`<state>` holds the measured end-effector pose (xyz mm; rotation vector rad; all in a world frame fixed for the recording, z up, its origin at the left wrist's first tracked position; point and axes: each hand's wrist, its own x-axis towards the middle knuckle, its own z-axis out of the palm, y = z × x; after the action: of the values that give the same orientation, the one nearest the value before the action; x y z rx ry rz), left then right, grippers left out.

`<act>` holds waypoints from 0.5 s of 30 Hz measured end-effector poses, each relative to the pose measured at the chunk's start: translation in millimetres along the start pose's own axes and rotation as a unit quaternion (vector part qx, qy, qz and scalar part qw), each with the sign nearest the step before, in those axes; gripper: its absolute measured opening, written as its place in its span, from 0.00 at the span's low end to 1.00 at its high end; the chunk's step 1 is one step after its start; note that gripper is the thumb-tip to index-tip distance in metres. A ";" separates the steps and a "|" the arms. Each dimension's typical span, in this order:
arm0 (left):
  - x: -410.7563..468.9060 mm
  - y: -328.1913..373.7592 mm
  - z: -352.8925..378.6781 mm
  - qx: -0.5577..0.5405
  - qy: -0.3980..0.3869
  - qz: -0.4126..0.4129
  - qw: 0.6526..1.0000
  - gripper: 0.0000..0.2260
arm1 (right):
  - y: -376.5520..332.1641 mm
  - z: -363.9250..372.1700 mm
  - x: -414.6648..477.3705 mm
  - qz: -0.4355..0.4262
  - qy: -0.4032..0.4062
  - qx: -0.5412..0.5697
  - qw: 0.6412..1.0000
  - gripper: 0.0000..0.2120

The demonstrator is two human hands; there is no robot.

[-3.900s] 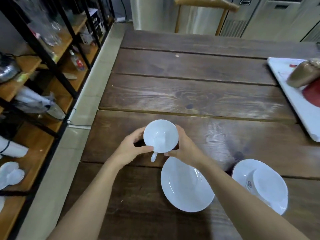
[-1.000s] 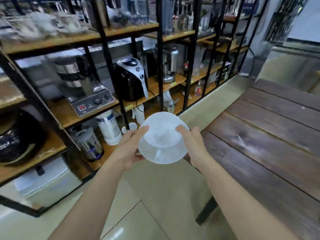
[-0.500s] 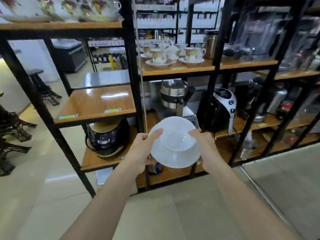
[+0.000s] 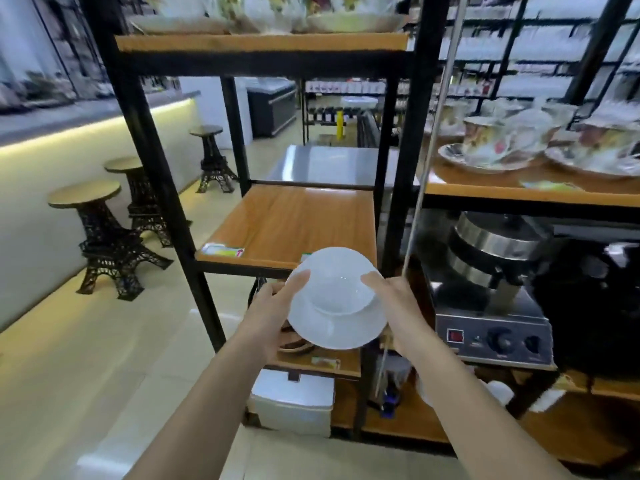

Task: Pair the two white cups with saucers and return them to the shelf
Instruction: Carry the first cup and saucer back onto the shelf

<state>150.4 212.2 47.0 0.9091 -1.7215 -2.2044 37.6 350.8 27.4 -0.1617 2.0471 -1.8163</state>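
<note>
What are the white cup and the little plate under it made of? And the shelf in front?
The white cup and saucer look like glazed ceramic, maybe porcelain: smooth, plain white, with a small shiny glint. The shelf board looks like wood or wood-look laminate, orange-brown with grain lines and a glossy reflection. Its frame seems to be black-painted metal.

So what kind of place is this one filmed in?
Probably a cafe or a kitchenware shop: open shelves hold floral cups on saucers and a countertop appliance, with bar stools along a lit counter.
</note>
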 end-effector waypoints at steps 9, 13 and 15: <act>103.3 45.9 -56.3 -0.023 0.070 0.010 0.997 0.13 | -34.2 83.8 106.6 0.001 -0.068 -0.030 0.997 0.22; 162.7 71.4 -84.7 -0.005 0.084 0.008 0.996 0.12 | -47.0 125.6 151.9 0.005 -0.064 -0.030 0.997 0.16; 192.8 83.4 -95.0 0.014 0.094 0.004 0.995 0.14 | -57.6 146.0 177.9 -0.002 -0.046 -0.038 0.998 0.12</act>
<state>35.2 12.5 46.1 1.0759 -1.6684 -2.0222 -81.6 145.7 33.8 -0.2674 2.0535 -1.7019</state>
